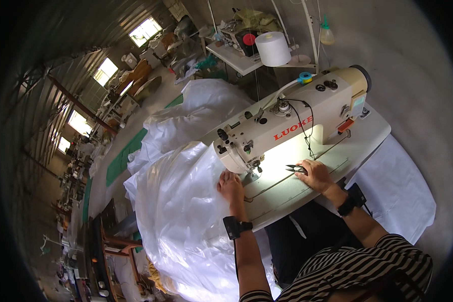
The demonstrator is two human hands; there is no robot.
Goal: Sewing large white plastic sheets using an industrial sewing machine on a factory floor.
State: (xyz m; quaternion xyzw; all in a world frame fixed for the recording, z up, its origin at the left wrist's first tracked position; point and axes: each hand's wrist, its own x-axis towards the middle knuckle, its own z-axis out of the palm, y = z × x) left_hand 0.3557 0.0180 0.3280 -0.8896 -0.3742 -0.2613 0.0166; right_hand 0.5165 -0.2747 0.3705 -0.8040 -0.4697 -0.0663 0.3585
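Note:
My right hand [316, 176] is closed around a pair of small dark thread snips [296, 168], whose blades point left over the pale bed of the sewing machine [292, 121]. Close to the needle area, my left hand [230, 188] lies at the edge of a big, shiny white plastic-like sheet [181, 196], fingers stretched forward and partly hidden by the machine head. Light from the machine falls on the bed between my two hands. The sheet bunches up left of the machine and spills down the table's near side.
A white thread cone [273, 49] stands behind the machine, near a small bottle with a green nozzle [326, 34]. White material [400, 191] hangs at the right. A wooden stool-like frame [123, 244] stands at lower left. Other cluttered worktables line the far left.

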